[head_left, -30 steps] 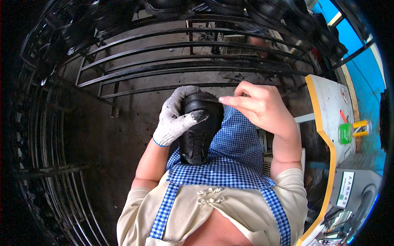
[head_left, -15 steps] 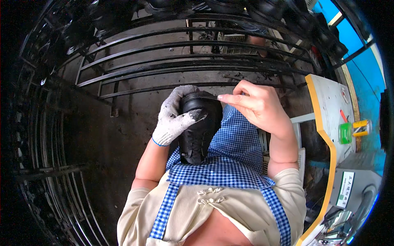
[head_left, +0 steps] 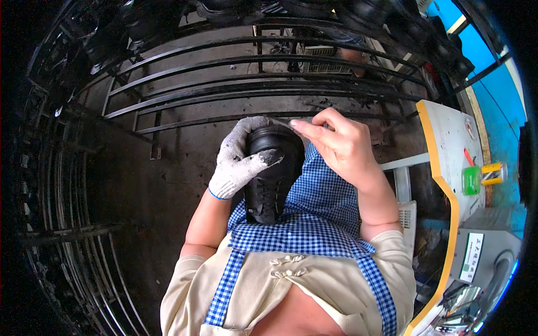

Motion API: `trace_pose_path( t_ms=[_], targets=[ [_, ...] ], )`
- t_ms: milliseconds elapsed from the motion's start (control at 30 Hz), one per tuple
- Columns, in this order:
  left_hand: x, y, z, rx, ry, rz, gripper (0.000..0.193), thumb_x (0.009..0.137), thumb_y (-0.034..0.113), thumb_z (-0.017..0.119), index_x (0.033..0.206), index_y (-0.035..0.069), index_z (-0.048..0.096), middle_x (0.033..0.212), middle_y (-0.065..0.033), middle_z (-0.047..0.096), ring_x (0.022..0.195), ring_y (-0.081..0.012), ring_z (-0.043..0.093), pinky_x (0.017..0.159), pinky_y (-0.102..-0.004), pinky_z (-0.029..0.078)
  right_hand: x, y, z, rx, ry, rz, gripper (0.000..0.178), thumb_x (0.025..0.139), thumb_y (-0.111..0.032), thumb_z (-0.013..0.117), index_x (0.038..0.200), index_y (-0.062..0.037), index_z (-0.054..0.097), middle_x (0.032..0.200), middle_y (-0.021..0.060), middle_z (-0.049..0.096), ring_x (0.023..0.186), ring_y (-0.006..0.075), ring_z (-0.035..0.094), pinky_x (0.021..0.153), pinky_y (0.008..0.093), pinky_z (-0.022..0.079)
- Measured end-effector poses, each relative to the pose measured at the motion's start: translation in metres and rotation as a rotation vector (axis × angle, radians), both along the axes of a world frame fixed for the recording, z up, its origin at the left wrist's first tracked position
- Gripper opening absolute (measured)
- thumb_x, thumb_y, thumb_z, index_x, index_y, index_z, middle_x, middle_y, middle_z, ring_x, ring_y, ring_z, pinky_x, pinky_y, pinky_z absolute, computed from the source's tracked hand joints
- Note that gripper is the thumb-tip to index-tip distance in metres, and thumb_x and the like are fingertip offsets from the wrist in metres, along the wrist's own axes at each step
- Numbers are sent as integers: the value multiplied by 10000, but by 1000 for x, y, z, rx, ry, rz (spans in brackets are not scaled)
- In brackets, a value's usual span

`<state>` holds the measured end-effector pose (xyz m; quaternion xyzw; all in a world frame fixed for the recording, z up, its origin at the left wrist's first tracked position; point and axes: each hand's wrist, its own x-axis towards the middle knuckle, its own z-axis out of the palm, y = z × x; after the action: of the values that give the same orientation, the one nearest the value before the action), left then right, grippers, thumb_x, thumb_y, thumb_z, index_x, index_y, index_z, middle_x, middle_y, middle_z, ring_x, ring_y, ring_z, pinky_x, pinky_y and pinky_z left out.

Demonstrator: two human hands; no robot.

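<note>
A black lace-up shoe rests in my lap on the blue checked apron, its toe end pointing away from me and its laces facing up. My left hand, in a whitish knitted glove with dark smudges on the thumb, is closed around the toe end. My bare right hand is beside the toe on the right. Its thumb and forefinger pinch a thin, slender tool whose far end reaches the toe's edge. What kind of tool it is cannot be made out.
Black metal rack rails run across in front, with dark shoes along the top. More rails stand at left. A white worktable with yellow edging is at right, bearing a green container and a grey machine.
My right hand has shifted slightly left and its wrist has turned, so the thin tool now meets the toe's far edge. My left hand and the shoe have stayed put.
</note>
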<state>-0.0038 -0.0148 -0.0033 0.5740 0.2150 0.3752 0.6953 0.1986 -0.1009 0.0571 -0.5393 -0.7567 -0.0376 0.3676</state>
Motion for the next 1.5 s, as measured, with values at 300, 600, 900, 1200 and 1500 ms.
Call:
trace_pose_path(
  t_ms=[300, 600, 900, 1200, 1500],
  targets=[
    [-12, 19, -9, 113, 55, 144, 646, 693, 242, 820, 1224, 5, 539, 1139, -89, 607, 1058, -176, 575, 941, -337, 474, -5, 3, -73, -399, 629, 107, 815, 674, -345, 870, 1337, -43, 504, 1151, 143, 635, 1068, 255, 609, 915, 377, 484],
    [-31, 15, 16, 239, -25, 115, 981, 773, 399, 759, 1491, 4, 220, 1506, -173, 315, 1414, -267, 281, 1150, -405, 234, -16, 27, -108, -312, 1225, 7, 518, 786, -51, 750, 1255, -9, 535, 1156, 56, 630, 1022, 180, 608, 921, 337, 478],
    [-63, -5, -31, 968, -44, 473, 959, 656, 330, 884, 1405, 36, 362, 1460, -305, 313, 1368, -457, 325, 1111, -502, 297, -26, 52, -62, 5, 1749, -148, 500, 901, -303, 664, 1302, -63, 488, 1167, 57, 625, 915, 159, 666, 522, 212, 468],
    [-131, 3, 29, -252, -797, 779, 667, 693, 94, 807, 1287, 70, 507, 1315, -126, 530, 1173, -286, 535, 901, -431, 503, -54, 37, -30, -160, 976, 634, 650, 802, -68, 702, 1362, -80, 373, 1065, 174, 681, 456, -20, 341, 441, 151, 296],
    [-186, 100, 194, 1113, 871, 1790, 612, 815, -32, 644, 1388, -3, 431, 1369, -180, 474, 1297, -295, 422, 1100, -395, 344, -47, 16, -93, -356, 1117, 477, 493, 880, -14, 636, 1313, -71, 408, 983, 123, 686, 797, 74, 602, 659, 188, 437]
  ],
)
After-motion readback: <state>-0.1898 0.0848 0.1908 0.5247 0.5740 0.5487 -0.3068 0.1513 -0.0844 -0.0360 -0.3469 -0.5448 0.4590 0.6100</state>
